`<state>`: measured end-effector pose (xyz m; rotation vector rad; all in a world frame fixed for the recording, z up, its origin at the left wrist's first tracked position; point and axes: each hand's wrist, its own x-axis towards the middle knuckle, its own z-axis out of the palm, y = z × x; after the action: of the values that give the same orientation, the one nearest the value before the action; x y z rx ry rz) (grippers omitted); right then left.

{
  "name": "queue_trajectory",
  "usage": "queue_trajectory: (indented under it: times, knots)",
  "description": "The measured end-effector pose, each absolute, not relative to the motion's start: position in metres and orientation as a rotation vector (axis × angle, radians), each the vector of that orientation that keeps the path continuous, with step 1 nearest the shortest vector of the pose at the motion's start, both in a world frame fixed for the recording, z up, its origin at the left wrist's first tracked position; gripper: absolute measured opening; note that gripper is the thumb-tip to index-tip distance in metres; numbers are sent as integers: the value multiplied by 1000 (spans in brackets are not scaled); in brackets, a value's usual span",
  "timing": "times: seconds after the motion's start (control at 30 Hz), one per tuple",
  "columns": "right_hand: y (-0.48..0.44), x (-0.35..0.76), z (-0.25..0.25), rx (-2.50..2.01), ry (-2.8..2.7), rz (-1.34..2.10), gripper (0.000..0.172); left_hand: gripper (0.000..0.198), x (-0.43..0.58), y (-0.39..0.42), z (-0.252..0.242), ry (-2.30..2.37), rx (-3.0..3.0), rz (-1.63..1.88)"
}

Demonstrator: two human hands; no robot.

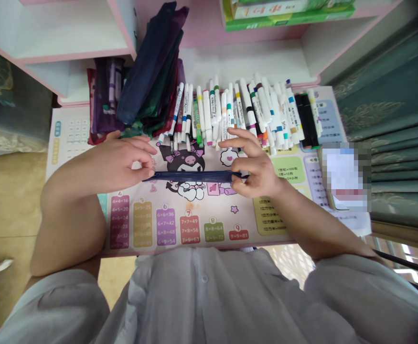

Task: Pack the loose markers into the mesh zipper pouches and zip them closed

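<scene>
Between my hands stretches a dark blue zippered pouch [198, 177], seen edge-on along its top above the printed desk mat. My left hand [132, 160] pinches its left end between thumb and finger. At the opposite end, my right hand [253, 165] grips the corner with thumb and forefinger while its other fingers are lifted. Beyond the pouch lies a broad heap of white-barrelled markers [226, 112] with caps of many colours. Left of them, mesh pouches in navy [147, 67], green and red are piled up.
A purple mesh pouch [104, 100] with markers inside lies at the back left. At the right edge rests a phone [347, 177], its screen blurred. Behind the desk rise white-and-pink shelves [72, 33] with green books [287, 19]. A curtain [380, 95] hangs on the right.
</scene>
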<state>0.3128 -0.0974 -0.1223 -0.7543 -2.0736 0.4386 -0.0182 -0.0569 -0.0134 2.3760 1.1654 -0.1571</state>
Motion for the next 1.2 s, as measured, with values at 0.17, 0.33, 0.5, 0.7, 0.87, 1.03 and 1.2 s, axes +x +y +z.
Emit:
queue_trajectory:
  times: [0.17,0.33,0.5,0.7,0.87,1.03,1.2]
  knots:
    - [-98,313,-121,-753,-2075,432,19,38,-21,-56,-11,1140,2384,-171]
    - [-97,314,-121,-724,-2066,420,17,36,-27,-54,-11,1117,2414,-164]
    - [-97,315,-120,-795,-2097,431,17,36,-30,-53,-9,1106,2449,-220]
    - [-97,314,-120,-819,-2075,430,19,41,-28,-57,6,1137,2459,-408]
    - [-97,314,-121,-800,-2090,426,18,45,-38,-50,-3,1065,2474,-346]
    - [-98,314,-120,-766,-2102,400,14,46,-45,-45,-11,1068,2471,-347]
    - [-98,314,-118,-733,-2097,408,16,46,-49,-41,-12,994,2471,-337]
